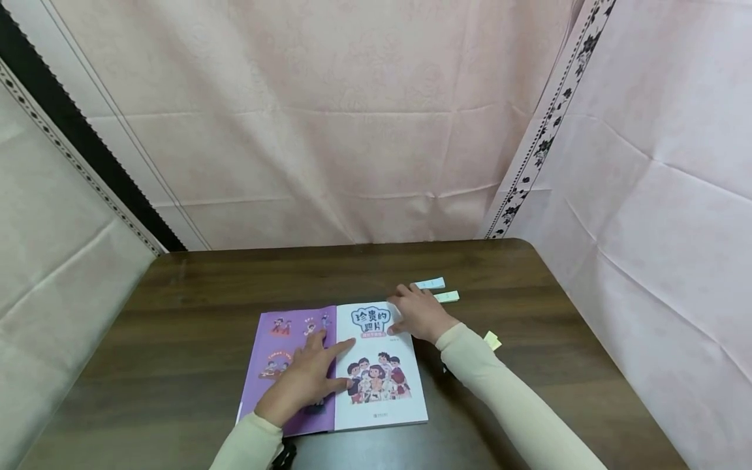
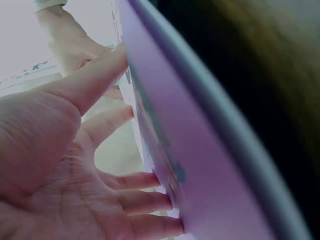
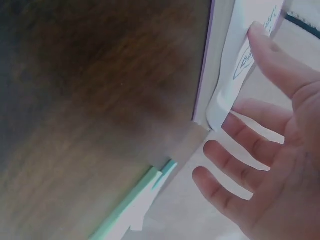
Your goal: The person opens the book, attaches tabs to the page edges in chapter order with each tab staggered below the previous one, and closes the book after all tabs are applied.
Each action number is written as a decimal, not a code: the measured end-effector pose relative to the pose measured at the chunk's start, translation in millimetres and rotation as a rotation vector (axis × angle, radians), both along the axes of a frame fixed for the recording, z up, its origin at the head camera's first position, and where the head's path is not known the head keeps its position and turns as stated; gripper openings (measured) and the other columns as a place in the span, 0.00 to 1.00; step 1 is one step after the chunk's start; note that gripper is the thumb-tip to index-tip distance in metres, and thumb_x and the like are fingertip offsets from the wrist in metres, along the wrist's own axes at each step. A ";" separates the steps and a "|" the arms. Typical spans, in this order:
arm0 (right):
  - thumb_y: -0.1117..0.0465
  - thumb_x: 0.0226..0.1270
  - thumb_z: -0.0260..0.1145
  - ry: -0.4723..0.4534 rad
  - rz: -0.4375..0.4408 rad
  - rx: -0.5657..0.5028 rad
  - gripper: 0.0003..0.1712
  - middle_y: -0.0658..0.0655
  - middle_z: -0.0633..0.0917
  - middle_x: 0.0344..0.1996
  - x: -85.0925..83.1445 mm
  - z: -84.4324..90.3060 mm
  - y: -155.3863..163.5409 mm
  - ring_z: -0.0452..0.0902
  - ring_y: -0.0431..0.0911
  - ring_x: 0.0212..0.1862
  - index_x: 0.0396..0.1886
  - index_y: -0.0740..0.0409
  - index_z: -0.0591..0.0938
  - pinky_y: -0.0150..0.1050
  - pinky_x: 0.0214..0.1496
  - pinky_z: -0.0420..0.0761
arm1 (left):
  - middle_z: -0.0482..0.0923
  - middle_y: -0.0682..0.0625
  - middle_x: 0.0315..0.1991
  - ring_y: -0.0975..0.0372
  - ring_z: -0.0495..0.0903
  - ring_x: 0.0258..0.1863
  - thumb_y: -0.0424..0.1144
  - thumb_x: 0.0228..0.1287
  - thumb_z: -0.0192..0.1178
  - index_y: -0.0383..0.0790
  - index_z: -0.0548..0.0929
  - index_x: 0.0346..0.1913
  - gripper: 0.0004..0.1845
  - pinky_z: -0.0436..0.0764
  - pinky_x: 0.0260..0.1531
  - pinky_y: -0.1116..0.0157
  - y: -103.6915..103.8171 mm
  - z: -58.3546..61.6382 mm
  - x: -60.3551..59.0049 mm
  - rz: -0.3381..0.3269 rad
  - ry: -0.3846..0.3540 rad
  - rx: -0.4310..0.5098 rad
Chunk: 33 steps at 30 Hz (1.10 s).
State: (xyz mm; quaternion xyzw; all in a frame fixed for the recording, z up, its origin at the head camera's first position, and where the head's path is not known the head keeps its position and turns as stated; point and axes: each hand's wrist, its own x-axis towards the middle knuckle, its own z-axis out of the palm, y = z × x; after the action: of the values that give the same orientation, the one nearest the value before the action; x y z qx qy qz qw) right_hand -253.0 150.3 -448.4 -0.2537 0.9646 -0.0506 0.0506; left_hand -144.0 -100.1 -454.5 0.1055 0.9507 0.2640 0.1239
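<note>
Head view shows my left hand (image 1: 305, 382) lying flat on the open book (image 1: 376, 385), fingers straight and spread, palm on the purple inside cover and forefinger reaching across the fold onto the white title page. My right hand (image 1: 418, 312) rests on the far right corner of that page, fingers relaxed and apart, thumb on the paper; neither of my hands grips anything. In the right wrist view the thumb (image 3: 272, 50) presses the page near its edge, which curls up a little off the block beneath, and the other fingers hang loose past the corner. In the left wrist view my fingers (image 2: 145, 202) touch the purple sheet (image 2: 200, 165), straight.

The book lies open on the dark wooden desk (image 1: 176, 300), near its front edge. Just beyond the book's far right corner, close to my right fingertips, lie a pale blue paper strip (image 1: 429, 283) and a pale green one (image 1: 447, 297), side by side. To the book's right, past my right forearm, sits a small yellow note (image 1: 492, 340), partly hidden by the sleeve. Pink patterned cloth (image 1: 329, 130) hangs behind and beside the desk.
</note>
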 end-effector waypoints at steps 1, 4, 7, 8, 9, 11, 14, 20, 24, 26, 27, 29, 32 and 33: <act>0.42 0.63 0.78 0.021 0.010 0.032 0.38 0.58 0.80 0.63 1.7 0.2 -1.5 0.74 0.58 0.65 0.69 0.53 0.83 0.61 0.69 0.75 | 0.54 0.26 0.79 0.24 0.55 0.76 0.47 0.61 0.79 0.54 0.76 0.76 0.40 0.57 0.68 0.22 -0.4 -0.4 0.5 -0.001 0.004 0.005; 0.39 0.65 0.76 0.086 0.035 0.121 0.38 0.57 0.81 0.65 6.9 1.2 -5.0 0.74 0.57 0.67 0.70 0.53 0.82 0.61 0.69 0.75 | 0.54 0.25 0.79 0.26 0.54 0.77 0.46 0.61 0.78 0.53 0.76 0.76 0.40 0.55 0.69 0.23 -1.0 -1.4 1.2 -0.010 0.013 0.015; 0.39 0.65 0.75 0.127 0.043 0.163 0.37 0.55 0.83 0.63 9.9 1.4 -6.7 0.75 0.56 0.65 0.68 0.51 0.83 0.60 0.69 0.75 | 0.54 0.25 0.79 0.27 0.53 0.78 0.47 0.61 0.78 0.53 0.76 0.76 0.40 0.54 0.70 0.24 -0.9 -2.1 1.4 -0.014 0.017 0.019; 0.39 0.65 0.76 0.126 0.043 0.159 0.36 0.55 0.83 0.62 10.2 1.3 -7.1 0.75 0.56 0.64 0.67 0.51 0.84 0.60 0.68 0.76 | 0.53 0.25 0.79 0.27 0.53 0.78 0.47 0.61 0.78 0.53 0.76 0.76 0.40 0.54 0.70 0.24 -0.9 -2.4 1.5 -0.014 0.015 0.021; 0.40 0.65 0.76 0.118 0.042 0.149 0.35 0.55 0.83 0.61 10.3 1.7 -7.0 0.76 0.56 0.64 0.66 0.51 0.85 0.60 0.68 0.76 | 0.53 0.25 0.79 0.27 0.53 0.78 0.47 0.61 0.78 0.53 0.76 0.76 0.40 0.54 0.70 0.23 -0.7 -1.9 1.6 -0.014 0.013 0.021; 0.42 0.64 0.77 0.082 0.032 0.107 0.33 0.56 0.83 0.61 9.3 2.5 -6.9 0.75 0.57 0.64 0.65 0.51 0.85 0.61 0.68 0.75 | 0.53 0.24 0.79 0.27 0.53 0.78 0.46 0.61 0.78 0.52 0.76 0.76 0.40 0.54 0.70 0.23 -0.3 -1.4 1.6 -0.015 0.007 0.024; 0.46 0.64 0.80 0.009 -0.005 -0.007 0.33 0.58 0.83 0.62 4.8 3.5 -6.4 0.75 0.59 0.66 0.65 0.55 0.84 0.62 0.70 0.73 | 0.53 0.24 0.79 0.26 0.53 0.77 0.46 0.61 0.78 0.52 0.76 0.76 0.40 0.54 0.70 0.23 0.8 0.3 1.0 -0.012 0.002 0.023; 0.53 0.70 0.76 -0.134 -0.121 -0.376 0.25 0.59 0.88 0.51 3.5 3.3 -1.2 0.83 0.54 0.53 0.60 0.61 0.84 0.52 0.58 0.83 | 0.54 0.25 0.79 0.28 0.53 0.78 0.44 0.61 0.78 0.49 0.77 0.75 0.39 0.53 0.71 0.24 5.1 1.3 2.2 -0.003 0.024 0.024; 0.43 0.85 0.55 -0.454 -0.142 -0.763 0.29 0.59 0.90 0.41 24.1 6.0 -0.3 0.88 0.51 0.40 0.62 0.62 0.83 0.45 0.46 0.87 | 0.57 0.26 0.79 0.31 0.58 0.78 0.45 0.67 0.73 0.39 0.77 0.73 0.34 0.58 0.73 0.30 6.4 -0.1 4.9 -0.031 0.048 0.123; 0.37 0.87 0.42 -0.595 -0.075 -0.852 0.38 0.62 0.90 0.47 41.8 7.6 -2.0 0.89 0.54 0.46 0.70 0.63 0.78 0.48 0.52 0.88 | 0.61 0.27 0.78 0.33 0.62 0.76 0.48 0.76 0.65 0.34 0.75 0.74 0.32 0.61 0.74 0.34 6.2 -0.3 3.6 -0.039 0.037 0.251; 0.35 0.87 0.35 -0.641 -0.021 -0.856 0.41 0.63 0.89 0.51 51.5 8.5 -4.3 0.88 0.56 0.51 0.74 0.61 0.74 0.51 0.58 0.86 | 0.62 0.28 0.77 0.34 0.63 0.76 0.50 0.80 0.59 0.32 0.73 0.75 0.31 0.61 0.75 0.35 5.2 0.7 2.5 -0.035 0.017 0.334; 0.33 0.86 0.27 -0.671 0.093 -0.801 0.44 0.64 0.82 0.67 70.9 10.5 -10.6 0.80 0.58 0.67 0.82 0.57 0.65 0.56 0.69 0.78 | 0.69 0.29 0.74 0.35 0.68 0.73 0.57 0.86 0.44 0.30 0.69 0.77 0.35 0.64 0.74 0.36 2.0 5.5 0.0 0.003 -0.074 0.517; 0.33 0.86 0.31 -0.590 0.215 -0.627 0.42 0.61 0.67 0.80 93.4 12.6 -22.9 0.64 0.55 0.79 0.87 0.50 0.53 0.55 0.79 0.66 | 0.77 0.31 0.65 0.41 0.79 0.65 0.64 0.85 0.29 0.30 0.64 0.79 0.42 0.73 0.69 0.45 -6.2 15.4 -2.8 0.075 -0.208 0.756; 0.34 0.86 0.34 -0.566 0.244 -0.568 0.41 0.59 0.63 0.82 98.2 12.6 -27.0 0.59 0.53 0.81 0.88 0.48 0.50 0.54 0.80 0.64 | 0.79 0.32 0.62 0.44 0.81 0.61 0.66 0.84 0.28 0.30 0.64 0.79 0.44 0.75 0.67 0.49 -9.3 18.6 -3.0 0.104 -0.254 0.812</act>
State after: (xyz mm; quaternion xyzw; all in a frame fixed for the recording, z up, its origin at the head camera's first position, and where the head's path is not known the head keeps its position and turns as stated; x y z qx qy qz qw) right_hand -154.8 123.3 -435.8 -0.3459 0.8233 -0.3758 0.2475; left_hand -146.9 -109.4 -435.9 0.0642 0.7508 0.6336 0.1751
